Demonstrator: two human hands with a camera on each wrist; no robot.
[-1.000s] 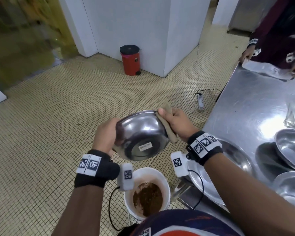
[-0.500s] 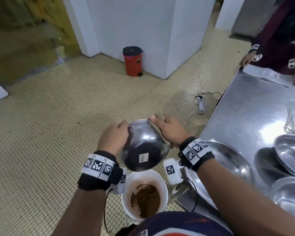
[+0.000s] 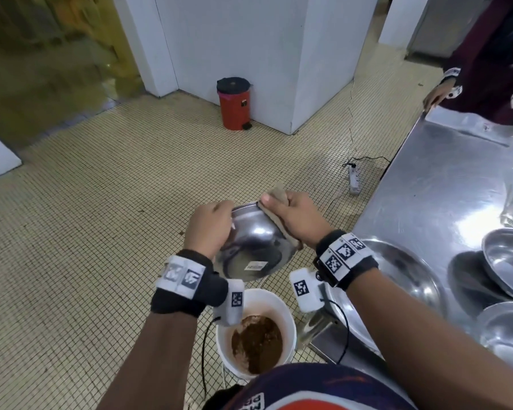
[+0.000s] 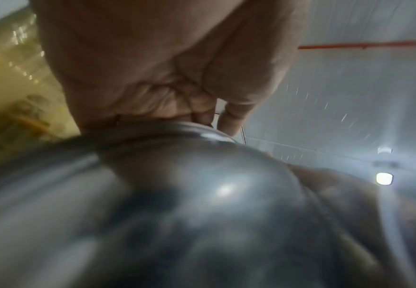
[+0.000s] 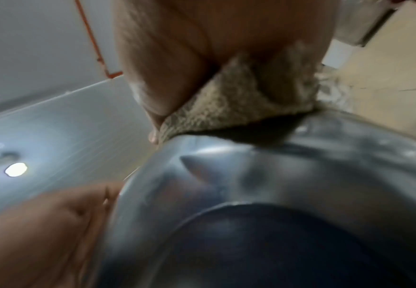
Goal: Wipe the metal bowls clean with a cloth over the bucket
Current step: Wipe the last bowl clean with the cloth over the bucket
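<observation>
A metal bowl (image 3: 251, 247) is held bottom-up and tilted above a white bucket (image 3: 256, 332) of brown sludge. My left hand (image 3: 209, 229) grips the bowl's left rim (image 4: 197, 128), fingers curled over the edge. My right hand (image 3: 292, 220) holds a beige cloth (image 3: 279, 192) pressed over the bowl's far right rim; in the right wrist view the cloth (image 5: 236, 101) is pinched between thumb and fingers against the bowl (image 5: 276, 194). A label sticks to the bowl's base.
A steel counter (image 3: 444, 184) stands at the right with several more metal bowls (image 3: 510, 267). Another person's hands hold a tray at its far end (image 3: 468, 125). A red pedal bin (image 3: 234, 103) and a power strip (image 3: 354, 179) sit on the tiled floor.
The bowl has turned further bottom-up and sunk lower toward the bucket. My left hand has slid up along the rim; my right hand with the cloth stays on the far rim.
</observation>
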